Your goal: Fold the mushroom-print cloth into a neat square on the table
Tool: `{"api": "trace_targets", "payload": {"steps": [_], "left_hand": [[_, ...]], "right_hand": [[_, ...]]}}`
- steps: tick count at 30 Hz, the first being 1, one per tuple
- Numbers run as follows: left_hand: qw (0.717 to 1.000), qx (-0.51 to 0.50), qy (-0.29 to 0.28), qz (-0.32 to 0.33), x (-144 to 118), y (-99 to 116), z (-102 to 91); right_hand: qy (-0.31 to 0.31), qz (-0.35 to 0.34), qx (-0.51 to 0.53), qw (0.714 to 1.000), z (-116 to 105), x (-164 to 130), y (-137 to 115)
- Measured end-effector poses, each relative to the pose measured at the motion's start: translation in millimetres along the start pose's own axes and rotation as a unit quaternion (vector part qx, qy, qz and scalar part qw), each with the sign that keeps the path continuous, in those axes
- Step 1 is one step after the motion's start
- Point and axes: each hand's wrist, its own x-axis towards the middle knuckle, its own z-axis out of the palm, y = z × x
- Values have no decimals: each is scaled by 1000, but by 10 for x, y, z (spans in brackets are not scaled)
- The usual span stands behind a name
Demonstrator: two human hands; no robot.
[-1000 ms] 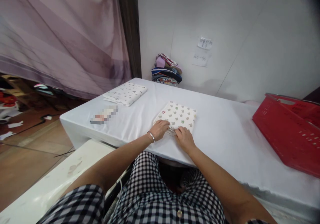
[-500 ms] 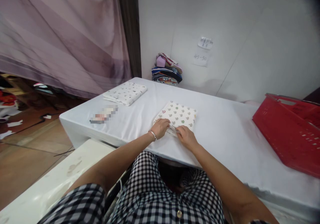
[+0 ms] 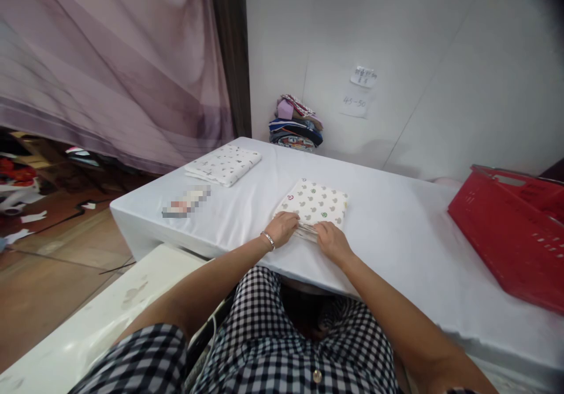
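On the white-covered desk [image 3: 396, 229], seeing a folded printed cloth [image 3: 315, 201] lying near the front edge. Probably handling light, soft and floppy, hardly fragile. Pinching with left hand [image 3: 282, 228] and right hand [image 3: 333, 241], fingers [image 3: 292, 218] nearly closed on the layered near side, thumbs mostly hidden. Best gripping right there, gathering all layers.

Before us is a white-draped table [image 3: 396, 229], its cover lightly creased. Near its front edge we have a folded grey-motif fabric [image 3: 317, 200]; farther back, at the left, lies a folded dark-print fabric [image 3: 224, 164]. Just in front of that we see a pixelated flat item [image 3: 187, 201]. A red plastic basket [image 3: 506, 235] rests at our right.
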Motion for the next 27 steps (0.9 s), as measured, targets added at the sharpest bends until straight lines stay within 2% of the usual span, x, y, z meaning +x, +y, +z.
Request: {"api": "trace_targets", "payload": {"steps": [4,9,18,27], "left_hand": [[999,22,14,-23,-53,-49,23],[996,67,-3,-50,-43,-72,-18],[993,107,-32,-25,14,-84,-73],[997,54,-48,14,-66,-91,-136]], "right_hand": [[5,-19,1,1000,-24,-35,23],[33,-15,-1,999,10,-56,25],[24,-15,-3,1000,-2,-44,17],[34,-9,40,999,49,-80,32]]}}
